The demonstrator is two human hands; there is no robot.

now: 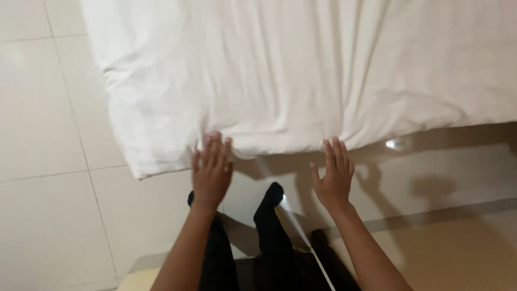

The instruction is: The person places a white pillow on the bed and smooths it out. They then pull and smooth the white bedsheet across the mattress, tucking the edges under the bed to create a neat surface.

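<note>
- Nearest you, your legs in dark trousers [272, 237] stand on the pale tiled floor [43, 161], just short of the white sheet [291, 75].
- Your left hand [211, 171] is flat with its grip wide and empty, fingertips touching the sheet's near hem.
- Your right hand [335, 173] is likewise spread and empty, fingertips at the hem.
- The sheet lies straight ahead, its hem running left to right; both hands are equally near.
- Its corner hangs left of your left hand; bare floor lies beyond it.

A white bed sheet [291, 70], creased with long folds, lies spread flat and hangs over the near edge of the bed, its loose lower left corner drooping toward the tiled floor.
</note>
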